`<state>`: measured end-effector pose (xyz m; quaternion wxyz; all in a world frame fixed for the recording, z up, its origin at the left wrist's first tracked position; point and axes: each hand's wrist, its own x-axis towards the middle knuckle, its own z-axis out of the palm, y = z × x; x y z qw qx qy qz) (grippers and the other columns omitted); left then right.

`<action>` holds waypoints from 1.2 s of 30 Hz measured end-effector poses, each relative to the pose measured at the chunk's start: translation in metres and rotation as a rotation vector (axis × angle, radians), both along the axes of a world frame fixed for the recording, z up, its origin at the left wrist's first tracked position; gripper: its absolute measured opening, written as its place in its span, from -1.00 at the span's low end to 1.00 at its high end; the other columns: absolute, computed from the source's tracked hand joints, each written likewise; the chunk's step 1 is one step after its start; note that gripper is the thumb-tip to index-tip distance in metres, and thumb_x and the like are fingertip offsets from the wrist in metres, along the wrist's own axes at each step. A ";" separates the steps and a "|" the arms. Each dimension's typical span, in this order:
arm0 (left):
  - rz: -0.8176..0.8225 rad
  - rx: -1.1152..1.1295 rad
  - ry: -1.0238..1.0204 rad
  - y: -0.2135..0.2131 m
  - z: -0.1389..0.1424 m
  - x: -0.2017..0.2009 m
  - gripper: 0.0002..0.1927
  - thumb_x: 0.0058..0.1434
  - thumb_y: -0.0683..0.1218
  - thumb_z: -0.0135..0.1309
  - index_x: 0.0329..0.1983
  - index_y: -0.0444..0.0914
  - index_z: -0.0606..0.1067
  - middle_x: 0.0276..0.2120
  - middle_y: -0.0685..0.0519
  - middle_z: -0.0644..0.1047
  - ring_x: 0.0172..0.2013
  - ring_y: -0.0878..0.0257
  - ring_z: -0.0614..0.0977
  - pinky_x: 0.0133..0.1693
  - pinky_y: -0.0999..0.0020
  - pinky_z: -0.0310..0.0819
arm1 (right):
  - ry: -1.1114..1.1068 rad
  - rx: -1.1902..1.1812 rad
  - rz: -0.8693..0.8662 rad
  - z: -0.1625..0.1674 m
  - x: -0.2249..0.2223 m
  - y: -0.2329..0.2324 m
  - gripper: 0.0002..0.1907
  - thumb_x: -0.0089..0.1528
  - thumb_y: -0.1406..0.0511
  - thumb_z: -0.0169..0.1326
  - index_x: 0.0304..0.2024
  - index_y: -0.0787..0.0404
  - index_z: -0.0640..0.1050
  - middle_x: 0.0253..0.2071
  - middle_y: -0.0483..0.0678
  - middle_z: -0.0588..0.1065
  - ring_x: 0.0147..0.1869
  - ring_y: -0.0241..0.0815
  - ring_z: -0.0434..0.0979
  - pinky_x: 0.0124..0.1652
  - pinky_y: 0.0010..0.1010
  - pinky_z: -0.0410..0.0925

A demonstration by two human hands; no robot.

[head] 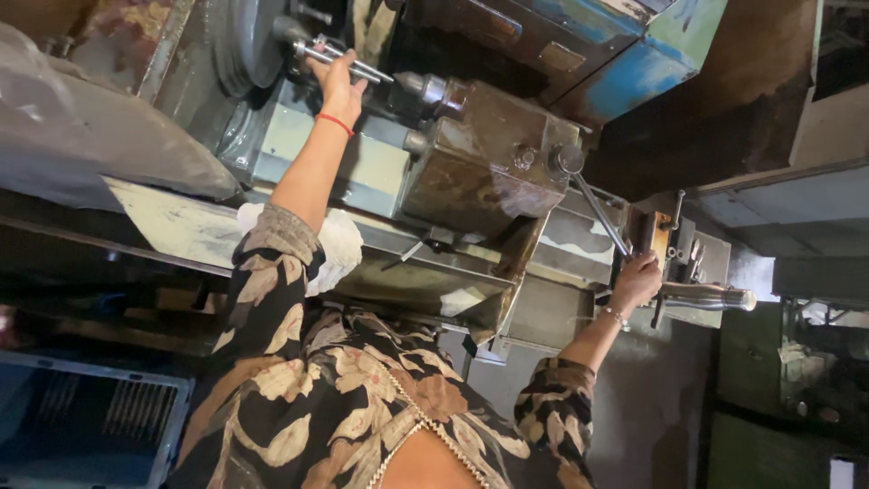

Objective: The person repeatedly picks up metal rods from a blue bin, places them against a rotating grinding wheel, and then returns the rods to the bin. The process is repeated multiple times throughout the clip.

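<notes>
Left hand (339,86) is up at the lathe's (489,163) head, fingers wrapped over thin steel rods (348,62) beside the chuck (244,45). Right hand (636,279) is closed round the end of a long lever (599,215) running to a hub on the brown housing. Best handled, I'd judge, with both grips firm, the lever moved smoothly, and the loose sleeves kept off the chuck. White rag (342,243) lies on the bed. Chuck is cut off at the top, rod ends are hidden by the palm, and the right fingertips are unclear.
</notes>
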<state>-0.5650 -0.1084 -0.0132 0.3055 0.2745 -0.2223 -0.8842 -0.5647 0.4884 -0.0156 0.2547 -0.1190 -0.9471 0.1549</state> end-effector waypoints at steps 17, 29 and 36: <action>0.259 -0.118 -0.211 0.001 0.015 -0.010 -0.47 0.18 -0.30 0.13 0.16 -0.15 0.24 0.03 0.02 0.39 -0.02 0.16 0.45 0.04 -0.13 0.36 | 0.098 -0.691 -0.054 -0.016 0.088 0.002 -0.50 0.50 0.06 -0.15 -0.36 0.25 0.53 -0.56 -0.08 0.40 -0.53 -0.25 0.28 -0.52 -0.31 0.15; -0.195 -0.595 0.261 0.047 0.086 0.154 -0.71 0.44 -0.09 0.17 -0.32 -0.15 0.30 -0.46 0.22 0.34 -0.51 0.45 0.28 -0.44 0.47 0.14 | -0.395 -1.110 0.107 -0.153 0.291 -0.100 -0.80 0.30 0.24 -0.04 -0.10 0.16 0.52 -0.49 -0.16 0.38 -0.52 -0.26 0.32 -0.55 -0.38 0.15; -0.329 -0.757 0.000 0.034 0.022 0.299 -0.88 0.31 -0.12 0.25 -0.24 -0.23 0.53 -0.38 0.30 0.51 -0.37 0.54 0.46 -0.35 0.50 0.33 | 0.055 -1.666 -0.467 -0.118 0.285 -0.116 -0.76 0.32 0.14 0.13 -0.34 0.09 0.42 -0.55 -0.21 0.36 -0.63 -0.33 0.21 -0.65 -0.44 0.06</action>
